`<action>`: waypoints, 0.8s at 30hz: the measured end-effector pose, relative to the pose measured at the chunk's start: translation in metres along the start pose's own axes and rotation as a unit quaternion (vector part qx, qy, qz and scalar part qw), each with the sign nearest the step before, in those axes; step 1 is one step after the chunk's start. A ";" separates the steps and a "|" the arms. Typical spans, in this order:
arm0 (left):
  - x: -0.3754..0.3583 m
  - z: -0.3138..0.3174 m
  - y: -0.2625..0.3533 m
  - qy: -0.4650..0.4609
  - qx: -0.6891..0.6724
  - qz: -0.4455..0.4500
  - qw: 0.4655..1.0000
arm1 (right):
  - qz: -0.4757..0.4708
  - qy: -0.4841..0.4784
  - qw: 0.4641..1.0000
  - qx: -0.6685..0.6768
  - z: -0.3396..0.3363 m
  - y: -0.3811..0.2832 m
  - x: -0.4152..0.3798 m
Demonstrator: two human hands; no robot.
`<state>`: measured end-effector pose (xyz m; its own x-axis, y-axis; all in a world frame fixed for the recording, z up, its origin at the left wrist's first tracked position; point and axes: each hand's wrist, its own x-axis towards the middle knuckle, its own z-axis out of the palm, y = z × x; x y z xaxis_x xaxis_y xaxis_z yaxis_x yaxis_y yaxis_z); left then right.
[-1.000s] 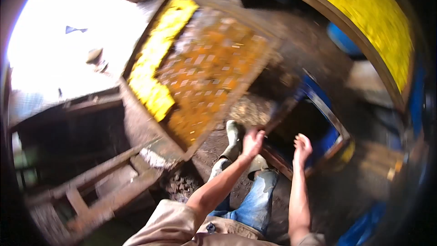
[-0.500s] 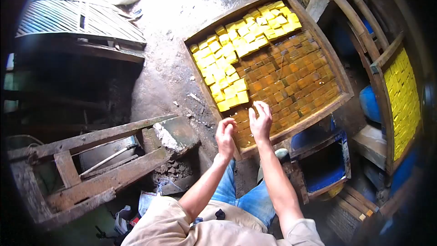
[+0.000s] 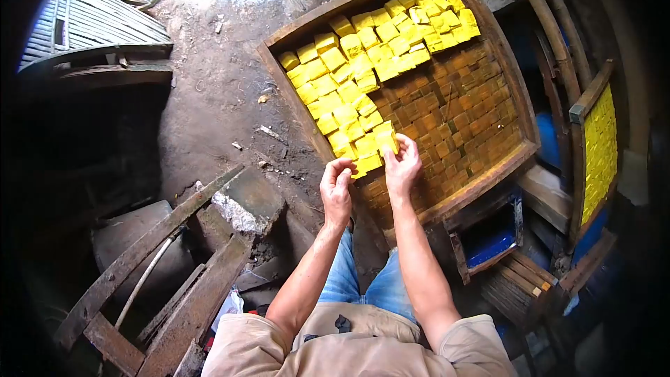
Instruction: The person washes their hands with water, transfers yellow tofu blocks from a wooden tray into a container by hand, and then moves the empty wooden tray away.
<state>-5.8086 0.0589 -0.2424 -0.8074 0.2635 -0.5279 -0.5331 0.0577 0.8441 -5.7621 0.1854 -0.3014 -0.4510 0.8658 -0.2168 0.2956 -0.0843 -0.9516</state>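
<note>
Soft-looking yellow blocks [image 3: 333,84] lie in close rows along the far and left sides of a wood-framed tray [image 3: 481,199] with a brown woven base. My right hand [image 3: 403,171] is closed on one yellow block [image 3: 385,137] at the near end of the left rows, pinching it between thumb and fingers. Beside it, my left hand [image 3: 336,192] has curled fingers and a thumb at the edge of another yellow block [image 3: 368,163] in the near left corner; the contact is partly hidden.
A second framed panel of yellow pieces [image 3: 601,150] stands at the right. Near it is a wood-framed opening with blue inside [image 3: 488,244]. Old timber beams [image 3: 195,293] and a stone block [image 3: 244,199] are at the left. A slatted platform [image 3: 105,24] stands at the far left.
Both hands have moved from the tray's near edge up to the yellow blocks, and the right has taken hold of one. The view has shifted, so the tray's near edge looks lower.
</note>
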 end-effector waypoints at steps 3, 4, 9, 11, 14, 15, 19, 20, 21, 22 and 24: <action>0.004 0.001 0.000 -0.006 -0.012 -0.010 1.000 | -0.080 -0.002 0.970 -0.231 0.011 0.010 0.015; 0.006 0.000 0.000 -0.010 -0.013 -0.013 1.000 | -0.079 0.007 0.963 -0.259 0.013 0.010 0.015; 0.011 -0.001 0.004 -0.023 -0.029 -0.014 0.999 | -0.110 -0.011 0.946 -0.304 0.022 -0.009 0.013; 0.015 -0.001 0.006 -0.025 -0.024 -0.011 0.999 | -0.176 -0.002 0.918 -0.355 0.025 -0.010 0.014; 0.019 -0.001 0.009 -0.030 -0.026 -0.011 0.999 | -0.102 -0.066 0.939 -0.323 0.021 -0.017 0.015; 0.019 -0.001 0.010 -0.030 -0.029 -0.011 0.999 | -0.092 -0.062 0.952 -0.286 0.019 -0.016 0.015; 0.024 -0.006 0.016 -0.031 -0.035 -0.020 0.999 | 0.017 -0.047 0.999 0.013 0.019 -0.018 0.025; 0.025 -0.006 0.016 -0.030 -0.038 -0.018 0.999 | 0.030 -0.057 0.998 0.002 0.024 -0.018 0.028; 0.025 -0.007 0.014 -0.029 -0.040 -0.016 0.999 | 0.044 -0.067 0.997 -0.008 0.031 -0.018 0.032; 0.025 -0.008 0.012 -0.030 -0.042 -0.017 0.999 | 0.057 -0.076 0.995 -0.018 0.037 -0.019 0.035; 0.027 -0.010 0.012 -0.031 -0.047 -0.016 0.998 | -0.058 -0.037 0.960 -0.272 0.051 -0.015 0.036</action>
<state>-5.8399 0.0571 -0.2473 -0.7743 0.3223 -0.5446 -0.5815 -0.0228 0.8132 -5.8260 0.1927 -0.3065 -0.5596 0.8152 -0.1495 0.6264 0.2979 -0.7203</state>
